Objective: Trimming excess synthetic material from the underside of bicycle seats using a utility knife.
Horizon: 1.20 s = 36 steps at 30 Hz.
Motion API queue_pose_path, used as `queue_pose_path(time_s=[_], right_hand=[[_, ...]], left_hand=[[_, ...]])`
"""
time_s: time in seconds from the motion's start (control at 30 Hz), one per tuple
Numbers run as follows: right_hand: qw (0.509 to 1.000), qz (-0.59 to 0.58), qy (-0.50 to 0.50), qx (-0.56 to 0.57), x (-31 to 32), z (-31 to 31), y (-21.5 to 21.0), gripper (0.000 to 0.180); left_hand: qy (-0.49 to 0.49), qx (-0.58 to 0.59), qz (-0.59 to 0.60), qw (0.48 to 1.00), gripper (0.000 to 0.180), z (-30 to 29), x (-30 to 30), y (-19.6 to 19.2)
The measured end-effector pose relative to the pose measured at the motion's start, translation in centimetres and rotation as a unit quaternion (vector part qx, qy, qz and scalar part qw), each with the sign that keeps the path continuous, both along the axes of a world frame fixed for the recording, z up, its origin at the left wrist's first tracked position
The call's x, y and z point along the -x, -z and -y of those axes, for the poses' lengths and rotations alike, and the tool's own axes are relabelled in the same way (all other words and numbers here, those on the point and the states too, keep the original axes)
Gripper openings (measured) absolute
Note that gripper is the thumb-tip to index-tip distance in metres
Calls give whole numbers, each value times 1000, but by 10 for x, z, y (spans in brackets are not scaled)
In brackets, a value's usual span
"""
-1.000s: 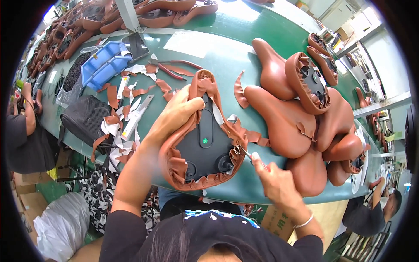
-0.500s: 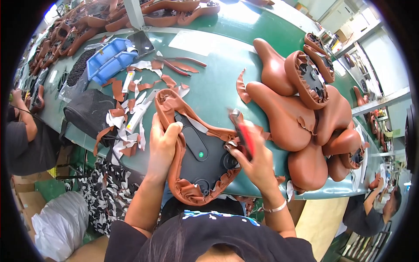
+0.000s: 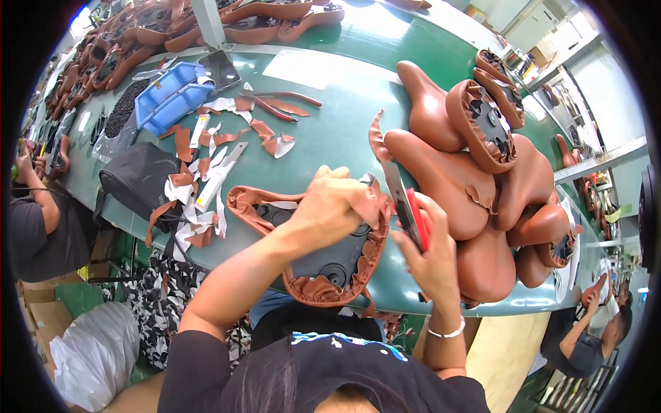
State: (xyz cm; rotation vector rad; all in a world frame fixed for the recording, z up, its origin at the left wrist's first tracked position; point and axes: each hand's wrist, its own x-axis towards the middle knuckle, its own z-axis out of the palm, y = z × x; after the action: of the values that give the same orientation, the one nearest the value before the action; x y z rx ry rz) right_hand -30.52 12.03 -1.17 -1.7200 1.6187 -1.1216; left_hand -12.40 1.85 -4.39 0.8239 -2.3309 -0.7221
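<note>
A brown bicycle saddle [image 3: 317, 265] lies upside down at the near edge of the green table [image 3: 330, 131], its black plastic base facing up and brown cover folded over the rim. My left hand [image 3: 337, 203] grips the cover at the saddle's far rim. My right hand [image 3: 430, 248] holds red-handled scissors [image 3: 406, 206] upright beside that rim, blade pointing away from me.
A pile of finished brown saddles [image 3: 475, 186] fills the right of the table. Brown and white cover scraps [image 3: 206, 172], a blue bin [image 3: 169, 100] and a black mesh bag [image 3: 138, 179] lie to the left. Other people work at both sides.
The saddle has been turned and slid left across the table. My left hand moved from its nose side to the far rim, and my right hand raised the scissors beside it.
</note>
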Motion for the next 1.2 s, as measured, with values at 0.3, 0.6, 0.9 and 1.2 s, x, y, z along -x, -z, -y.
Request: queue_pose_path(time_s=[0.3, 0.6, 0.9, 1.2], right_hand=[[916, -394, -80, 8, 25, -15, 5, 52], [926, -365, 24, -97, -10, -32, -2, 47], [883, -460, -14, -89, -17, -18, -13, 40], [882, -410, -222, -66, 43, 67, -35, 39]], left_hand=[[-133, -86, -135, 978, 15, -2, 11, 5], [114, -434, -492, 746, 7, 11, -15, -12], [-305, 158, -147, 928, 12, 60, -19, 6], [-82, -398, -422, 810, 54, -31, -62, -3]])
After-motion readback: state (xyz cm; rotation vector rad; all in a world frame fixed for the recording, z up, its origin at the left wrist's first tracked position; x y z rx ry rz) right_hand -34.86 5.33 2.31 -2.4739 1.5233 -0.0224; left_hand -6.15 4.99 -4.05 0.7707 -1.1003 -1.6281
